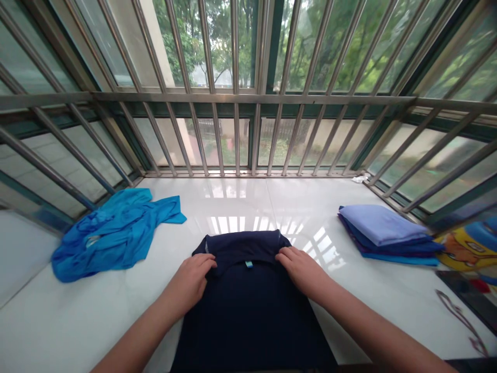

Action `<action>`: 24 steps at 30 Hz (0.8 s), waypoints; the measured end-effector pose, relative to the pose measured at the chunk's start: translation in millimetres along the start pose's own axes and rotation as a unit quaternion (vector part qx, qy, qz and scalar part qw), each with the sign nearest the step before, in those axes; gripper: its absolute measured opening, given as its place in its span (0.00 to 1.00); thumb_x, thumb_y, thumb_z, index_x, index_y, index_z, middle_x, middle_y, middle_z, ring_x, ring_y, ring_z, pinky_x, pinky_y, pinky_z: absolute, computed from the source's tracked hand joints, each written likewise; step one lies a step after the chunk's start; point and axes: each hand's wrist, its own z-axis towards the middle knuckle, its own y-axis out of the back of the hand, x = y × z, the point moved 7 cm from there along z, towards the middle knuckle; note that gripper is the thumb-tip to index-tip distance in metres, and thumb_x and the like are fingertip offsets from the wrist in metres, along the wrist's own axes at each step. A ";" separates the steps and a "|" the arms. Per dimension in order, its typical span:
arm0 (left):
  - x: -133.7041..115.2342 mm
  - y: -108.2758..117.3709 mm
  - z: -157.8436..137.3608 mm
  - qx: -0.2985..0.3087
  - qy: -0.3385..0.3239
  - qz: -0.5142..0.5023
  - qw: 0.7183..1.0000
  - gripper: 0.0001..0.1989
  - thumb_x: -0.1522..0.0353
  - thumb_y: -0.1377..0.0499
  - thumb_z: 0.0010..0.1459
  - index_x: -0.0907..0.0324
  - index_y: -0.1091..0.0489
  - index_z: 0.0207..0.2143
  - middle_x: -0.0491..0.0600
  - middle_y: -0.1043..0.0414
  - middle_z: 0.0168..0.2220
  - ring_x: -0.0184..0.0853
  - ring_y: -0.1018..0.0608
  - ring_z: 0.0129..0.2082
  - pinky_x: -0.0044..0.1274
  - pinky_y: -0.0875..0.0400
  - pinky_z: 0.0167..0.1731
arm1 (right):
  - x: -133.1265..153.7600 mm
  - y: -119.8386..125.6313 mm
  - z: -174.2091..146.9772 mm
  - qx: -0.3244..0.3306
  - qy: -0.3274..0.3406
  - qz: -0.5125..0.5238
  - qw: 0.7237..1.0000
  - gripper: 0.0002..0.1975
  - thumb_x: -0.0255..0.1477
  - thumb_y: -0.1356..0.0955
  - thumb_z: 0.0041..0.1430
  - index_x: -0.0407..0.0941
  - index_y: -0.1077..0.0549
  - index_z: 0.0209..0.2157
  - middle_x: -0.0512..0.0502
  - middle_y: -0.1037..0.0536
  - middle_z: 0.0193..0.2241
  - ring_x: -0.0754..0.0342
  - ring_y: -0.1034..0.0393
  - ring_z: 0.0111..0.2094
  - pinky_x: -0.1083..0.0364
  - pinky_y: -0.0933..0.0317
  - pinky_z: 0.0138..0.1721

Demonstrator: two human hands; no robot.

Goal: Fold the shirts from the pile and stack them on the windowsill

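Though its near end is cut off, shirt point(252, 316) lies lengthwise away, neck end farthest, between left hand point(193, 273) and right hand point(302, 268), both curled, pinching far corners.

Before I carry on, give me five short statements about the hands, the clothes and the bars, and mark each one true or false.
1. The left hand and the right hand both touch the dark blue shirt. True.
2. The folded pile lies to the right of the shirt, with a pale lilac piece on top. True.
3. The bright blue cloth is neatly folded. False: it lies crumpled, to the left of the shirt.
4. The small tag on the shirt is red. False: it is blue-green.
5. The metal bars stand beyond the shirt. True.
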 end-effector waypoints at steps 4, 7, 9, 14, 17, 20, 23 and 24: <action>-16.9 7.3 9.1 -0.068 0.049 0.018 0.996 0.23 0.77 0.47 0.61 0.48 0.20 0.50 0.51 0.20 0.58 0.46 0.21 0.60 0.40 0.28 0.65 | 12.1 15.6 4.1 -0.023 -0.042 0.002 0.999 0.18 0.19 0.35 0.65 0.48 0.23 0.51 0.40 0.20 0.48 0.44 0.27 0.52 0.48 0.36 0.53; -28.2 12.4 33.2 -0.096 0.103 0.039 0.989 0.19 0.72 0.49 0.69 0.55 0.23 0.54 0.59 0.21 0.57 0.49 0.20 0.58 0.42 0.28 0.63 | 11.9 33.3 27.3 -0.062 -0.116 -0.004 0.991 0.11 0.26 0.37 0.72 0.47 0.24 0.48 0.38 0.20 0.46 0.44 0.26 0.50 0.50 0.37 0.51; -23.6 12.1 47.0 -0.089 0.182 0.062 0.977 0.18 0.65 0.49 0.72 0.60 0.26 0.56 0.65 0.20 0.53 0.54 0.19 0.53 0.43 0.25 0.56 | 1.1 34.4 42.7 -0.061 -0.212 0.000 0.975 0.11 0.32 0.38 0.76 0.45 0.25 0.49 0.36 0.20 0.45 0.42 0.24 0.48 0.50 0.37 0.47; 13.0 11.4 65.1 -0.061 0.326 0.061 0.941 0.28 0.53 0.48 0.72 0.66 0.34 0.62 0.68 0.20 0.47 0.57 0.16 0.47 0.39 0.24 0.45 | -28.1 16.3 61.7 -0.027 -0.381 0.110 0.918 0.18 0.41 0.37 0.77 0.42 0.31 0.56 0.33 0.17 0.44 0.41 0.20 0.45 0.52 0.39 0.39; 34.0 11.1 70.0 -0.063 0.343 0.029 0.937 0.25 0.57 0.45 0.70 0.65 0.35 0.61 0.65 0.18 0.45 0.54 0.16 0.46 0.35 0.25 0.42 | -31.5 16.9 61.4 -0.045 -0.384 0.145 0.911 0.14 0.35 0.35 0.75 0.44 0.31 0.56 0.37 0.16 0.42 0.43 0.20 0.44 0.53 0.40 0.38; 44.8 5.8 71.4 -0.084 0.304 -0.059 0.947 0.16 0.64 0.43 0.69 0.56 0.31 0.57 0.52 0.18 0.38 0.44 0.15 0.40 0.29 0.26 0.39 | -27.9 17.6 48.8 -0.090 -0.360 0.186 0.910 0.10 0.32 0.35 0.74 0.47 0.31 0.53 0.43 0.17 0.40 0.46 0.20 0.41 0.55 0.40 0.37; 49.8 4.4 65.6 -0.135 0.277 -0.092 0.947 0.09 0.65 0.43 0.69 0.52 0.27 0.50 0.49 0.18 0.40 0.41 0.16 0.40 0.29 0.24 0.42 | -25.5 3.5 30.3 -0.078 -0.348 0.182 0.917 0.10 0.29 0.35 0.72 0.47 0.30 0.53 0.45 0.18 0.38 0.47 0.21 0.40 0.55 0.39 0.39; 49.2 4.0 64.0 -0.142 0.267 -0.081 0.950 0.09 0.66 0.43 0.69 0.52 0.26 0.48 0.50 0.18 0.42 0.41 0.17 0.42 0.30 0.24 0.45 | -25.8 -2.3 25.1 -0.067 -0.346 0.172 0.920 0.10 0.29 0.35 0.73 0.48 0.29 0.53 0.45 0.18 0.39 0.47 0.21 0.41 0.55 0.39 0.39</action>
